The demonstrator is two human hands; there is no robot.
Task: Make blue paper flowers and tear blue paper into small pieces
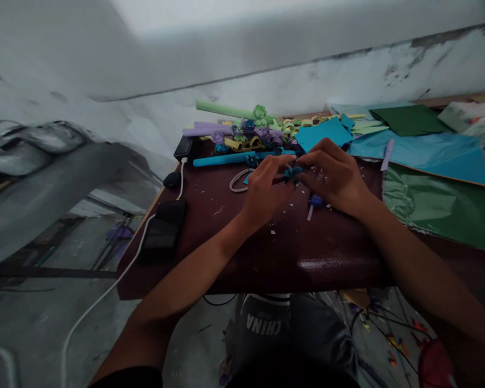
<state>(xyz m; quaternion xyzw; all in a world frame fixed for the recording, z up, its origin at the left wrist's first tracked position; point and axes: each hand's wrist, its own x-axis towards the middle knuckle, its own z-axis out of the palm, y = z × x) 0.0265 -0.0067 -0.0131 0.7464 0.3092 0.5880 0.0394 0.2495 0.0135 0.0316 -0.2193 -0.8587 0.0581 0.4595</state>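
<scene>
A small dark-blue folded paper flower [293, 172] is held between both hands just above the tabletop. My left hand [262, 186] pinches it from the left, fingertips closed. From the other side, my right hand [335, 175] grips it between thumb and fingers; the fingertips of the two hands nearly meet. Beneath my right hand lies a small purple paper piece [316, 200] with a pale strip. Left of my left hand rests a white loop [238, 180]. Just behind the hands is a rolled blue paper tube [222, 159].
Paper flowers, chains and a green paper tube [222, 109] are heaped at the table's back. Blue sheets [436, 153] and green sheets [440, 202] cover the right side. A black phone-like device [163, 229] and a white cable [105, 293] lie at the left edge.
</scene>
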